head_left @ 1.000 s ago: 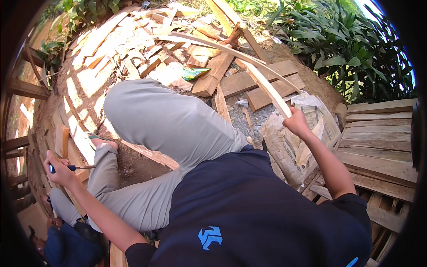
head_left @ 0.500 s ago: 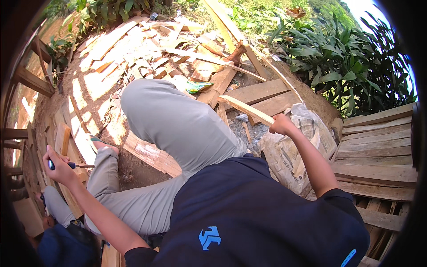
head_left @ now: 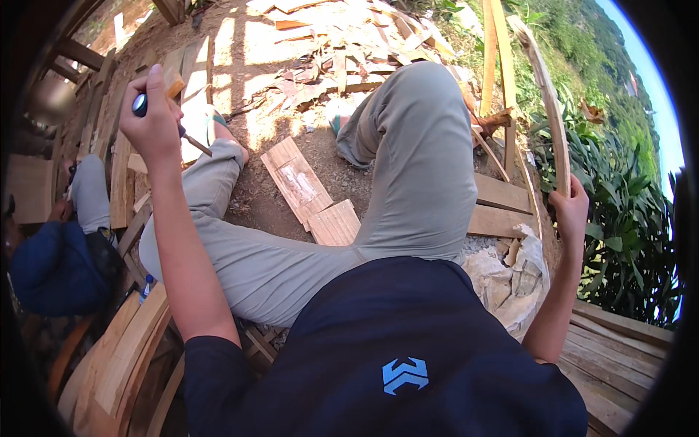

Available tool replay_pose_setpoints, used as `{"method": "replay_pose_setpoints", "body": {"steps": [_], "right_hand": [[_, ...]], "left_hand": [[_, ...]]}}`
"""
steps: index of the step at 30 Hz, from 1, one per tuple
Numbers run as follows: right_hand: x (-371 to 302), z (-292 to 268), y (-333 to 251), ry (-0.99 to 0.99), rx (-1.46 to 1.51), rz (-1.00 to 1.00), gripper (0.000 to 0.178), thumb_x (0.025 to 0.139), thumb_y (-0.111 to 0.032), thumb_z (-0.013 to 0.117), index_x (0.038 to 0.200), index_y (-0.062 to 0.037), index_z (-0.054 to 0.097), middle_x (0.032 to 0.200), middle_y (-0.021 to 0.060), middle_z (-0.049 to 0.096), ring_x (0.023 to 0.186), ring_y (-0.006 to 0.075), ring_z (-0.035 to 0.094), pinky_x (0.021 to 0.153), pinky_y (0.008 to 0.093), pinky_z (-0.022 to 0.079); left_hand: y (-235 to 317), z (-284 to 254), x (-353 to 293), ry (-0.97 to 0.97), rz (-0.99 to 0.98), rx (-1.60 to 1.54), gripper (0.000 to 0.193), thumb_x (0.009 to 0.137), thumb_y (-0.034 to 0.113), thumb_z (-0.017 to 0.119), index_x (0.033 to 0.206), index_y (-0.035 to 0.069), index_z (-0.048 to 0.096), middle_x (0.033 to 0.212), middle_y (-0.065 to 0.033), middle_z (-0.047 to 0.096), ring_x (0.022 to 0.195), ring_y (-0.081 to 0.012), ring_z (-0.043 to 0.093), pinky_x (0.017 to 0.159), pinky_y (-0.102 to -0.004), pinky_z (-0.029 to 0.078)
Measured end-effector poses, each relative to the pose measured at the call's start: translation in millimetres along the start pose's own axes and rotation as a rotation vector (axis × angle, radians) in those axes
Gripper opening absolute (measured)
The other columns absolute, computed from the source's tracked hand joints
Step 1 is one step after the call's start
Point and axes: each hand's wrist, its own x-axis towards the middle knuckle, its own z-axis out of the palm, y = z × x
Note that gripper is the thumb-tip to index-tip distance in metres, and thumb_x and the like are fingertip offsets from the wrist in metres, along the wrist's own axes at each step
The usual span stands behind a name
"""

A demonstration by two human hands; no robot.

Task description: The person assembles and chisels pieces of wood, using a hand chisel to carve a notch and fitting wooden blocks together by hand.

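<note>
My left hand (head_left: 153, 124), raised at the left, is closed round a screwdriver with a dark blue handle (head_left: 140, 106). Its thin metal shaft points down and right, near my left knee. At the right, my right hand (head_left: 571, 207) grips the lower end of a long, rough wooden strip (head_left: 547, 98). The strip stands nearly upright, its far end leaning slightly left. On the dirt between my legs lie flat wooden boards (head_left: 295, 178), with a whitish patch on one.
Another person in dark blue (head_left: 62, 269) sits at the left. Scrap wood (head_left: 342, 65) litters the ground ahead. A torn sack (head_left: 513, 280) lies by my right side, near slatted planks (head_left: 611, 364). Curved timber (head_left: 124, 349) stands at the lower left; leafy plants (head_left: 619, 211) grow at the right.
My right hand has swung the wooden strip outward to the right and raised it from a slant to nearly upright. My left hand, still holding the screwdriver, has lifted. The view has turned left.
</note>
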Motion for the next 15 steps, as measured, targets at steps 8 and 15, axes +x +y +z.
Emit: {"method": "replay_pose_setpoints", "body": {"steps": [8,15], "right_hand": [[65.4,26.1,-184.0,-0.26,0.029,-0.309,0.058,0.074,-0.016,0.066,0.129,0.0001,0.06,0.081,-0.0004,0.055,0.064,0.0079,0.046,0.057,0.0248,0.037],[96.5,141.9,-266.4,-0.475,-0.184,-0.701,0.058,0.067,-0.013,0.069,0.123,0.003,0.064,0.082,0.0191,0.067,0.074,0.0247,0.065,0.074,0.0346,0.051]], "left_hand": [[-58.7,22.6,-43.2,-0.085,-0.283,-0.116,0.028,0.098,0.025,0.065,0.079,0.006,0.057,0.058,0.0027,0.049,0.043,-0.0046,0.046,0.04,-0.0229,0.037],[-73.2,37.2,-68.0,-0.023,-0.391,-0.124,0.029,0.099,0.028,0.063,0.083,0.006,0.057,0.056,0.0023,0.048,0.043,-0.0051,0.046,0.04,-0.0228,0.038]]}}
